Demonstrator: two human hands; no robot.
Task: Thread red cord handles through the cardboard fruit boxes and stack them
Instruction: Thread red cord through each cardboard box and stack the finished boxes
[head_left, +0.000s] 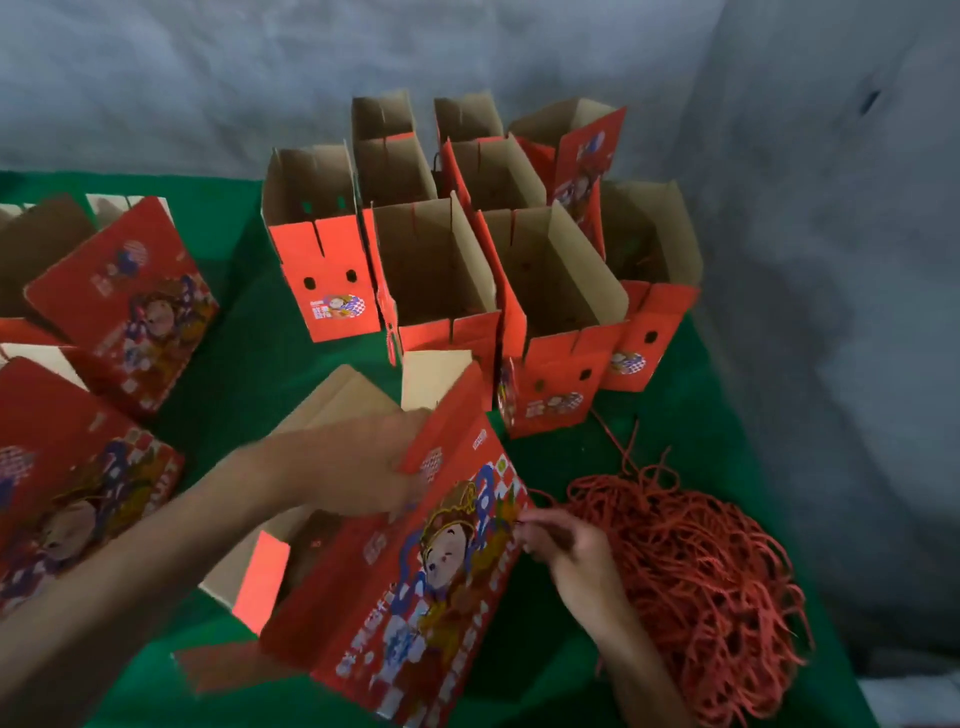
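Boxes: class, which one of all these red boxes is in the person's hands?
The tilted box at front centre. The left hand holds its top edge and the right hand is at its side; the other boxes go untouched.

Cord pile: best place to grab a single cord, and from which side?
Pinch one of the loose strands trailing from the far edge of the cord pile, coming from above. Those lie apart on the green cloth; the middle is a dense tangle.
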